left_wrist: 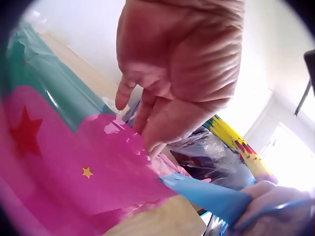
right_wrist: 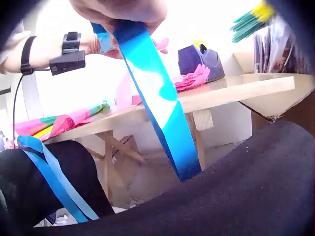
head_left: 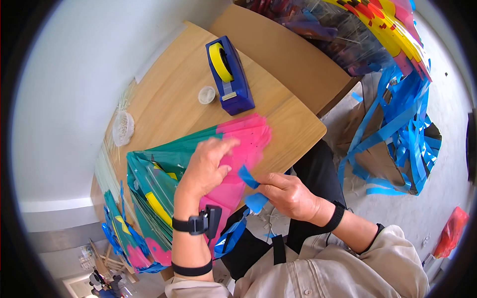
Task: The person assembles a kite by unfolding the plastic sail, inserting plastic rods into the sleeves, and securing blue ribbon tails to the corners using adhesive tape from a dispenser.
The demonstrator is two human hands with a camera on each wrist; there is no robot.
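Note:
In the head view my left hand [head_left: 206, 166] is above the pink end of a green and pink plastic sheet [head_left: 241, 141], fingers loosely bent and holding nothing. The left wrist view has the same hand [left_wrist: 182, 64] over the pink plastic [left_wrist: 64, 167], which carries star prints. My right hand [head_left: 293, 197] pinches a blue strip [head_left: 247, 177] close to the sheet's edge. That strip [left_wrist: 206, 194] runs from the right fingers to the pink edge; whether it is joined there I cannot tell. From the right hand [right_wrist: 133, 9] a wide blue strip [right_wrist: 160, 98] hangs down.
On the wooden table [head_left: 293, 119] stand a blue tape dispenser [head_left: 238, 89] with yellow tape and a small white dish [head_left: 206, 95]. Behind lies a cardboard box [head_left: 288, 59] with wrapped items. A bag [head_left: 367, 159] of blue strips is at the right, a red bag [head_left: 451, 231] farther off.

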